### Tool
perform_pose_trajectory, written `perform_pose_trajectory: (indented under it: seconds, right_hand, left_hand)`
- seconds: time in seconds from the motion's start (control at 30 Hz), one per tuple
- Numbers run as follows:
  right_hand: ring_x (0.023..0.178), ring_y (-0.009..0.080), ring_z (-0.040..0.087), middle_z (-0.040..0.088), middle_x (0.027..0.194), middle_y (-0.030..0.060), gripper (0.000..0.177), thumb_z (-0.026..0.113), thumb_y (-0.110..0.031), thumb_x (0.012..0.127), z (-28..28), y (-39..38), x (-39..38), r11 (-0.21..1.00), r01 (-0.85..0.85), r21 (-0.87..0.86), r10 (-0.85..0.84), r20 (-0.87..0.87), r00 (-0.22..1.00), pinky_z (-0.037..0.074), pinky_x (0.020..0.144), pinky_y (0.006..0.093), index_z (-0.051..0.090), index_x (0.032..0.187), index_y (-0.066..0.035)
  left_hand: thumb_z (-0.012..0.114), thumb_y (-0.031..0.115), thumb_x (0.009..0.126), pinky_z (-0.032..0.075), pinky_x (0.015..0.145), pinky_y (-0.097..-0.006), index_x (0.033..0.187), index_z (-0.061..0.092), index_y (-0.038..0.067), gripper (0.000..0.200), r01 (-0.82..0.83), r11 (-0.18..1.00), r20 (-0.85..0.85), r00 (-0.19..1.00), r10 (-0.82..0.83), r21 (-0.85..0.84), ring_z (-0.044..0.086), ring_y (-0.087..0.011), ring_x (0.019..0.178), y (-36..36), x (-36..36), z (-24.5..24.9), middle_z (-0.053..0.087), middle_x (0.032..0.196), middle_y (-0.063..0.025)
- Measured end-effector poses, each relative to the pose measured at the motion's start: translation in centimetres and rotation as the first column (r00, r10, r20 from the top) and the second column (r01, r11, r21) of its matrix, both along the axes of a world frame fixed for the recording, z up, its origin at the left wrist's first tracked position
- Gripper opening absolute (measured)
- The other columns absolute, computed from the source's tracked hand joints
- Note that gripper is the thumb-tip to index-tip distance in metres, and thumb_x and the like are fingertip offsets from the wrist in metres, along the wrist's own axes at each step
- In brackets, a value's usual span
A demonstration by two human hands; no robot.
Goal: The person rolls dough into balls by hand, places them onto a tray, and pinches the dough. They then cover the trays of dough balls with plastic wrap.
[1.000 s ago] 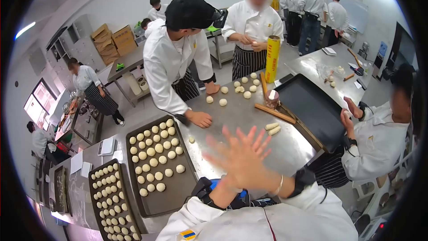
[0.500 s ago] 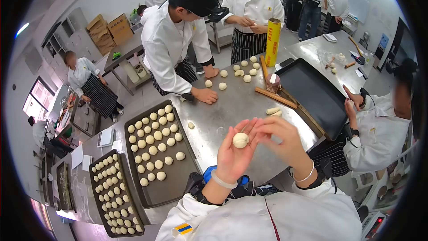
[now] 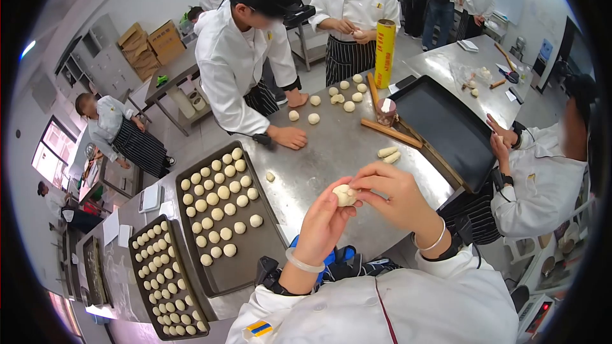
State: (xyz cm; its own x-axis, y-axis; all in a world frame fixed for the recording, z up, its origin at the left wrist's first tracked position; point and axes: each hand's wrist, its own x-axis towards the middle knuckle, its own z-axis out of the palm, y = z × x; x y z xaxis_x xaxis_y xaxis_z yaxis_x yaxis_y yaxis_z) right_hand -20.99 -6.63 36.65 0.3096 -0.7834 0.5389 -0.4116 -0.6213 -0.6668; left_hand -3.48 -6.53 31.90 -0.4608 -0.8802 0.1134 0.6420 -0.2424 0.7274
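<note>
Head view: one ball of pale cream dough, creased on its surface (image 3: 345,195), held above the near part of a brushed stainless-steel worktop (image 3: 331,153). Left hand (image 3: 326,214): thumb and fingers closed about the ball. Right hand (image 3: 396,196): thumb and fingertips pinching the ball's right edge.

On the worktop, beyond the hands: two finger-shaped rolls of pale dough (image 3: 391,157), side by side; one small pale dough lump (image 3: 270,177); one brown wooden stick (image 3: 391,134), its upper end near a small pinkish cup (image 3: 387,116); one upright yellow cylindrical tube with red lettering (image 3: 384,54); a loose group of round pale dough pieces (image 3: 349,107).

To the right: one dark rectangular metal baking tray (image 3: 446,134). To the left: two brown-grey metal trays, the wider (image 3: 252,261) and the narrower (image 3: 191,290) both set with rows of dough balls. Across the worktop: a co-worker's hand (image 3: 288,137), resting flat on the steel.
</note>
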Motion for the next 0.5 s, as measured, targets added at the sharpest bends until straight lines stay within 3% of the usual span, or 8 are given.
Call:
perform_pose_trajectory:
  seconds: [0.13,0.2,0.3,0.5]
  right_hand:
    - [0.085,0.0256,0.062,0.062,0.1,0.0094,0.029,0.07,-0.001,0.072,0.75,-0.04,-0.32,0.999,-0.05,0.007,0.05,-0.015,0.999,0.051,0.073,0.0324,0.065,0.1,-0.002]
    - [0.087,0.0257,0.062,0.061,0.101,0.01,0.028,0.068,-0.003,0.074,0.69,-0.32,0.07,0.984,-0.112,-0.142,0.094,-0.128,0.987,0.051,0.074,0.0324,0.063,0.102,-0.003]
    - [0.089,0.0261,0.062,0.06,0.1,0.0109,0.024,0.063,-0.006,0.077,0.92,-0.37,0.34,0.964,-0.134,-0.228,0.073,-0.256,0.964,0.051,0.076,0.0324,0.061,0.101,-0.002]
    - [0.081,0.0262,0.061,0.059,0.09,0.0095,0.012,0.06,-0.006,0.077,0.97,-0.12,0.32,0.959,-0.164,-0.229,0.073,-0.36,0.93,0.051,0.069,0.0349,0.059,0.088,-0.001]
  left_hand:
    - [0.038,0.03,0.102,0.048,0.083,-0.0296,0.132,0.042,-0.005,0.046,-0.051,0.998,0.024,0.998,0.051,0.026,0.058,-0.0185,0.097,0.13,0.53,-0.04,0.057,0.116,-0.0118]
    - [0.039,0.031,0.102,0.049,0.082,-0.0295,0.13,0.044,-0.005,0.046,-0.071,0.997,0.074,0.995,0.069,0.03,0.06,-0.0183,0.096,0.25,0.52,-0.02,0.059,0.113,-0.0115]
    - [0.041,0.032,0.101,0.051,0.081,-0.0287,0.128,0.047,-0.005,0.047,-0.091,0.995,0.126,0.988,0.086,0.034,0.062,-0.0181,0.095,0.29,0.25,-0.12,0.061,0.11,-0.0108]
    - [0.046,0.026,0.1,0.052,0.082,-0.0288,0.128,0.049,-0.004,0.041,-0.089,0.996,0.165,0.983,0.084,0.027,0.063,-0.0167,0.096,0.39,0.33,-0.08,0.063,0.108,-0.0102]
